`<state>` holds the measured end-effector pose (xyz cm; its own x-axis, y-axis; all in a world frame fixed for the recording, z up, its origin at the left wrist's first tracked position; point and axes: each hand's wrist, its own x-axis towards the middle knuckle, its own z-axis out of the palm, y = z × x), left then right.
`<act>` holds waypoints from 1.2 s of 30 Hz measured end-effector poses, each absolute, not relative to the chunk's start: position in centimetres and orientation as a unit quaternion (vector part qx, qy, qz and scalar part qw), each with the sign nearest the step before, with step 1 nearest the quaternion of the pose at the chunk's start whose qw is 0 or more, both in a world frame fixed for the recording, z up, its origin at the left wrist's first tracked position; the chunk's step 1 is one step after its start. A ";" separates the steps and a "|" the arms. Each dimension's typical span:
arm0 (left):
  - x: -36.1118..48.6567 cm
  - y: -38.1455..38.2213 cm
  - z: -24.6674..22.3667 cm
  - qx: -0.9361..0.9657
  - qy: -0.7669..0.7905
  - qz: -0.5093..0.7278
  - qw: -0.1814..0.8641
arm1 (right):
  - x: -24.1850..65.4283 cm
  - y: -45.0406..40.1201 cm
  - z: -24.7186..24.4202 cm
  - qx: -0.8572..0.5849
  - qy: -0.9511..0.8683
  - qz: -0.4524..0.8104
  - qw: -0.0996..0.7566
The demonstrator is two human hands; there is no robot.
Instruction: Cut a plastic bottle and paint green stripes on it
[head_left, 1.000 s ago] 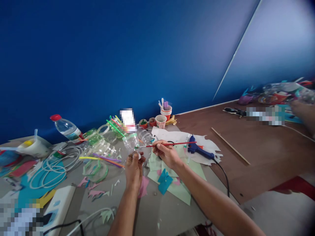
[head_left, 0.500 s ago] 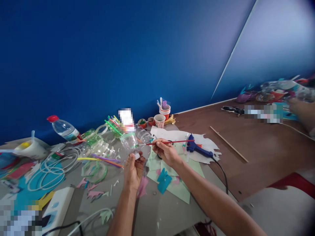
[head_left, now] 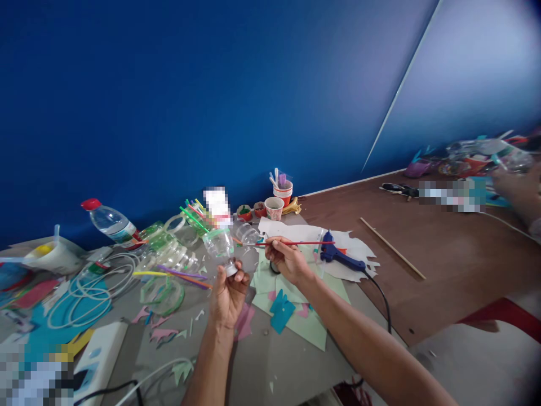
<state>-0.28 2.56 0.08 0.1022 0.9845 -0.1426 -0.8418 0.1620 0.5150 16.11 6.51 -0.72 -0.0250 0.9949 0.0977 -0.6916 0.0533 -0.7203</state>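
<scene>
Blue wall [head_left: 211, 96] behind; grey tabletop [head_left: 257, 372] before it, brown tabletop [head_left: 389, 225] adjoining at right.

Left hand [head_left: 230, 296]: thumb and fingers closed around the white cap [head_left: 230, 269] of a cut bottle top [head_left: 218, 243], clear plastic with a green rim. Bottle top raised above the grey tabletop, cap end down, tilted slightly left.

Right hand [head_left: 285, 260]: thumb and fingertips pinching a slim red paintbrush [head_left: 315, 243], held nearly level, tip toward the bottle top's right side—contact cannot be told.

Beneath and beside the right hand: pale green paper sheets [head_left: 325, 332], a blue paper cutout [head_left: 282, 313], a blue glue gun [head_left: 346, 258] on white paper [head_left: 367, 239].

Toward the wall: a printed paper cup [head_left: 274, 210], beside small paint pots.

Left side: red-capped bottle [head_left: 114, 224], tilted; coiled white cable [head_left: 76, 304]; white power strip [head_left: 101, 352].

Brown tabletop: one thin wooden stick [head_left: 393, 248]; far right—a co-worker's hand [head_left: 518, 189], blurred.
</scene>
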 end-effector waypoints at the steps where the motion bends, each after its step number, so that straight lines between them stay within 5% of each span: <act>1: -0.2 2.6 0.0 0.159 0.242 0.635 0.717 | 16.1 6.5 -0.7 -0.239 -0.311 0.644 0.656; 18: 1.4 3.3 -1.7 0.239 0.365 0.692 0.575 | 15.1 5.2 0.0 -0.252 -0.357 0.648 0.624; 36: 0.9 3.3 -1.5 0.241 0.395 0.703 0.540 | 15.9 6.4 -1.0 -0.272 -0.325 0.630 0.651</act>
<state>0.94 3.30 -1.47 -0.2997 0.9499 -0.0888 -0.5688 -0.1032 0.8160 15.89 6.38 -1.04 -0.0048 0.9967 0.0810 -0.6426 0.0590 -0.7639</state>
